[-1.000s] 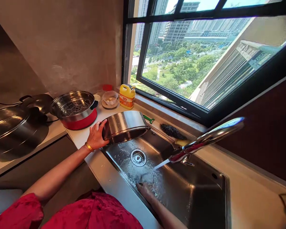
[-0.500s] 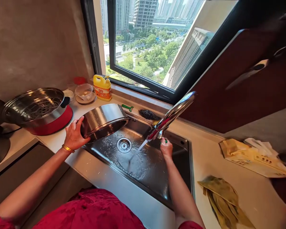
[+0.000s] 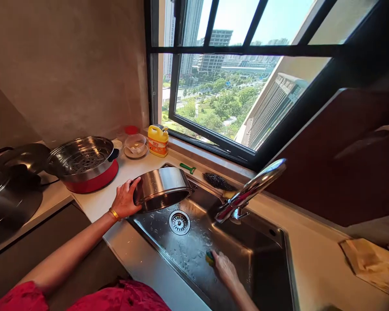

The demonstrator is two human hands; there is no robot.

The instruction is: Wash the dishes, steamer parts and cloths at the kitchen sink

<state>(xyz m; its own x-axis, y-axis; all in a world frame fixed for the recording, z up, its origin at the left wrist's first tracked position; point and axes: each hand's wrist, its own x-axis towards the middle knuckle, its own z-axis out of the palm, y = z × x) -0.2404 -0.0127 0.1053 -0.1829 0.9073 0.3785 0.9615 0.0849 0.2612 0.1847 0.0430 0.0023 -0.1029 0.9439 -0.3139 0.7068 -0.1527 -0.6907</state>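
My left hand (image 3: 125,199) grips the rim of a round steel pot (image 3: 162,185), tilted on its side with its opening toward the sink (image 3: 197,276). Held in the fingers of my right hand (image 3: 225,267) is a small green and yellow sponge (image 3: 210,258), low over the sink basin. Above the basin the chrome faucet (image 3: 253,188) has no water running from it. Drops of water lie around the drain (image 3: 179,223).
Left of the sink stands a steamer (image 3: 84,166) with a red base. Behind the pot are a yellow soap bottle (image 3: 158,141), a clear bowl (image 3: 136,144), a green peeler (image 3: 188,167) and a black scrubber (image 3: 218,181). A window frame borders the counter.
The water stream has stopped. My right hand has left the faucet and moved down over the basin, with the sponge now showing. The view has tilted up and shifted left.
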